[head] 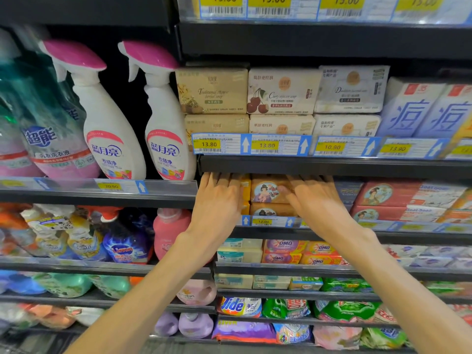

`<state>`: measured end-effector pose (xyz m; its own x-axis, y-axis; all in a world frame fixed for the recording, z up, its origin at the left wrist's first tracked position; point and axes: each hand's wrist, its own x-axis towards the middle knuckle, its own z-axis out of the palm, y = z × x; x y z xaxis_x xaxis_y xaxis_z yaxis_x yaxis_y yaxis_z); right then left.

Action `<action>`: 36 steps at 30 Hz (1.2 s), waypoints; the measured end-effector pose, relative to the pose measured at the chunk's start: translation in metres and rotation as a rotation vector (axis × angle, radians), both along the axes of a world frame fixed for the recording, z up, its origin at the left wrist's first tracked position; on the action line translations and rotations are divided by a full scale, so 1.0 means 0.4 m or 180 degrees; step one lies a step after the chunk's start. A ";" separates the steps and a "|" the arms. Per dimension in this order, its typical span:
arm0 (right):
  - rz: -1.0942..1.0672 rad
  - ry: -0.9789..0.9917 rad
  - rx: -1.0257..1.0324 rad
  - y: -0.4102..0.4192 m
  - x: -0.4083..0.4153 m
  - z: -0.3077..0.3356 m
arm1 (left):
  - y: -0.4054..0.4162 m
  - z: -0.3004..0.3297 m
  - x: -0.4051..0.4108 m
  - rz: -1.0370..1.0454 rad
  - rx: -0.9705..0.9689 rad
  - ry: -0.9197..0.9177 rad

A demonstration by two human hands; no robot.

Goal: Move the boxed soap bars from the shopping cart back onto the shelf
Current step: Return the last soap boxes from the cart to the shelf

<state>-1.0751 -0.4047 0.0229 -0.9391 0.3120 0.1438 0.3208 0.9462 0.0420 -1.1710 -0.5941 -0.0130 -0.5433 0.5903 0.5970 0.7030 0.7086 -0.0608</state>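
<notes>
The left hand (pixel 219 198) and right hand (pixel 313 198) lie flat, fingers straight, against the orange soap boxes (pixel 268 192) between them on the shelf (pixel 332 166), apparently squaring the stack.

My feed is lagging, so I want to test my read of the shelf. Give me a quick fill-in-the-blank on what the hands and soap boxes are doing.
1. Both hands, left and right, reach into the shelf under the tags priced ____.
2. The orange soap box between the hands pictures a ____.
3. The tag below that box reads ____.
4. The two spray bottles have ____ tops.

Missing words: 13.80; woman; 12.00; pink
</notes>
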 end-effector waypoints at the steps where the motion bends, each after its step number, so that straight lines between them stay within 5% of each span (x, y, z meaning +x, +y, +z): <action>1: -0.0002 0.0031 0.0027 -0.001 0.000 -0.002 | 0.000 -0.002 -0.002 0.0005 -0.0014 -0.0007; 21: 0.0176 0.1249 0.1180 -0.047 -0.015 -0.089 | 0.024 -0.046 0.002 0.0097 0.0375 0.0287; 29: 0.0115 0.0364 0.0468 -0.031 -0.015 -0.019 | 0.019 -0.048 0.007 0.0049 0.0392 0.0289; 36: 0.0259 0.1544 0.0837 0.014 0.012 -0.118 | 0.073 -0.037 0.042 -0.0056 0.0480 0.0341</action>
